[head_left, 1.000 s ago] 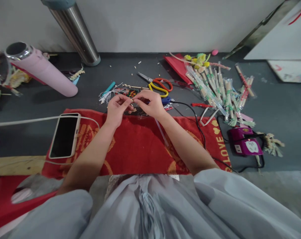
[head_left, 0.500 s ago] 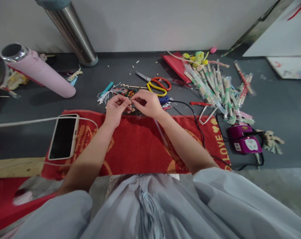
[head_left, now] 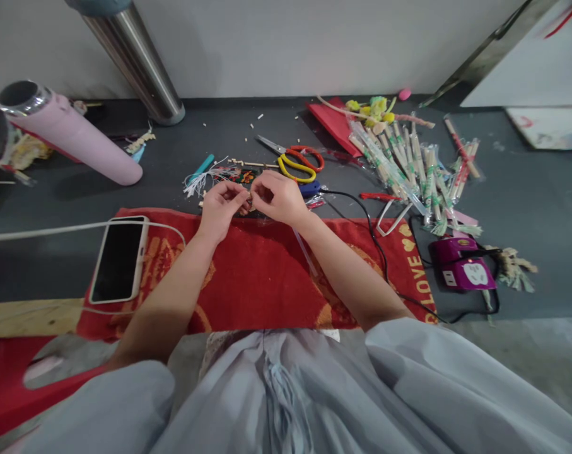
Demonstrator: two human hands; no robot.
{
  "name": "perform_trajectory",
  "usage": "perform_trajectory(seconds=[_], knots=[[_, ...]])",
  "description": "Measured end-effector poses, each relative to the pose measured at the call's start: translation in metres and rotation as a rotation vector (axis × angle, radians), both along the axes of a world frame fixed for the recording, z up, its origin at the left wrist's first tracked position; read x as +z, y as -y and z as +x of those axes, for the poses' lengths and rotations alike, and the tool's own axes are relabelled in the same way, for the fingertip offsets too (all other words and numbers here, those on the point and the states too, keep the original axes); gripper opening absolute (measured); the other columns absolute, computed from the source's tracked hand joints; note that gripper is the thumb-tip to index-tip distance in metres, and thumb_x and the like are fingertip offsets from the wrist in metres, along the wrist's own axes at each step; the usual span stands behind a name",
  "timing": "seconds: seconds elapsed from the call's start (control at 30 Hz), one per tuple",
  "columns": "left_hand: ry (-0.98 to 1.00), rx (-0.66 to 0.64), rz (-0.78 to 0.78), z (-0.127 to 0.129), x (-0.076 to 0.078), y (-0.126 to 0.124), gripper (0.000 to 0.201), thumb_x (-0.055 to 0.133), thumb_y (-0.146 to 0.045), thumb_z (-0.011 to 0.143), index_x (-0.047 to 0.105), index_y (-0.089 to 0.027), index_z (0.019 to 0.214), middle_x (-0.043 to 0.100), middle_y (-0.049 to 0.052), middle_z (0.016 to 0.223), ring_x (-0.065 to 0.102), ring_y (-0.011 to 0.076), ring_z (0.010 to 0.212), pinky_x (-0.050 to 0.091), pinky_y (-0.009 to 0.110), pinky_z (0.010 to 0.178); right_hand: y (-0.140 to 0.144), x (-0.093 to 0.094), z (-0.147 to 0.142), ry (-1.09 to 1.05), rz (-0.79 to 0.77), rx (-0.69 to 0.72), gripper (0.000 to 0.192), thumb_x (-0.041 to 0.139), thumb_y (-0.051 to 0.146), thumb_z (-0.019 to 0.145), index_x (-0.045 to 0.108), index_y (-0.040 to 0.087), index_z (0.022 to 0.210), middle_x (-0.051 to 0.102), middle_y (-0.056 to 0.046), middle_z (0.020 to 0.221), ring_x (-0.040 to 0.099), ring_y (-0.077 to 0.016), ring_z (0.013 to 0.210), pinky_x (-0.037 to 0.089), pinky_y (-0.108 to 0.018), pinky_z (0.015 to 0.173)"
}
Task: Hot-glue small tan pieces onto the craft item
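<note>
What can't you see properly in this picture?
Head view only:
- The tiny piece pinched between the left hand and the right hand: too small, and the fingertips cover it.
- The steel tube: its top is cut off by the upper edge.
- The white cable from the phone: runs off the left edge.
- The clutter far left behind the pink bottle: blurred and cut off by the edge.

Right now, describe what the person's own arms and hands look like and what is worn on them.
Both forearms are bare, with no rings, watch or gloves visible on the left hand or the right hand. Loose pale grey-blue sleeves begin at the elbows.
</note>
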State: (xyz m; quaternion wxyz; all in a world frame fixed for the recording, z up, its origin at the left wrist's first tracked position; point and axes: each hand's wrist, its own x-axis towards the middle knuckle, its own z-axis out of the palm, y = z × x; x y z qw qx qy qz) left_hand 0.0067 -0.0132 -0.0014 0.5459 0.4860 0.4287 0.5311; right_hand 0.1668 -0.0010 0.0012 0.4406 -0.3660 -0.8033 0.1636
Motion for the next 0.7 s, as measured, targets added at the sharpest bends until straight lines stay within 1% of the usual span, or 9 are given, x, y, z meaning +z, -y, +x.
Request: perform_trajectory(seconds=[0.13,0.3,0.4,0.47,0.6,0.7], knots=[[0.015,0.001,-0.031,0.0008,0.0019,0.0011,0.044,0.087,-0.048,0.053,0.06,-0.019,0.074,0.061,-0.005,0.058,0.059,0.0068,0.049,0.048,0.018,0.047,-0.002,-0.0009,0.0002,-0.012,-0.039,-0.057,0.005,0.052,0.019,0.081,0.051,0.018,0.076,0.055,-0.001,0.074,0.049,-0.0121,0.068,0.038,-0.026,0.063],[-0.002,-0.013,-0.028,0.0002,0.0012,0.0019,0.041,0.085,-0.044,0.059,0.06,-0.02,0.08,0.065,-0.004,0.069,0.061,0.0071,0.054,0.049,0.019,0.049,-0.0054,0.0009,0.004,-0.121,-0.124,-0.131,0.009,0.043,0.015,0.084,0.042,0.021,0.078,0.049,0.002,0.069,0.045,-0.0117,0.064,0.037,-0.026,0.064],[-0.027,-0.014,-0.045,-0.0003,0.0013,0.002,0.039,0.082,-0.044,0.063,0.062,-0.02,0.086,0.066,-0.003,0.072,0.061,0.0074,0.055,0.049,0.019,0.05,-0.0057,0.0019,0.0064,-0.173,-0.158,-0.12,0.017,0.034,0.013,0.089,0.036,0.022,0.075,0.044,0.003,0.066,0.042,-0.0114,0.061,0.036,-0.026,0.063],[-0.026,-0.013,-0.06,-0.0005,0.0014,0.0019,0.04,0.082,-0.045,0.064,0.064,-0.021,0.09,0.067,-0.002,0.073,0.061,0.0072,0.055,0.049,0.019,0.05,-0.0051,0.003,0.0069,-0.178,-0.156,-0.099,0.02,0.031,0.014,0.091,0.034,0.022,0.074,0.043,0.003,0.066,0.042,-0.0112,0.061,0.036,-0.026,0.064],[0.007,-0.008,-0.062,-0.0001,0.0005,0.0018,0.044,0.081,-0.05,0.063,0.068,-0.021,0.093,0.069,0.0,0.081,0.059,0.006,0.055,0.048,0.018,0.049,-0.0035,0.0055,0.0055,-0.16,-0.143,-0.105,0.022,0.035,0.023,0.096,0.038,0.021,0.074,0.043,0.003,0.065,0.042,-0.0109,0.062,0.034,-0.026,0.064],[0.018,-0.007,-0.056,0.0008,-0.0007,0.0015,0.043,0.08,-0.052,0.063,0.069,-0.021,0.091,0.067,-0.001,0.079,0.058,0.0051,0.054,0.047,0.018,0.049,-0.0035,0.0056,0.0039,-0.129,-0.145,-0.123,0.032,0.039,0.035,0.098,0.037,0.021,0.069,0.041,0.003,0.063,0.041,-0.0105,0.06,0.032,-0.026,0.062]])
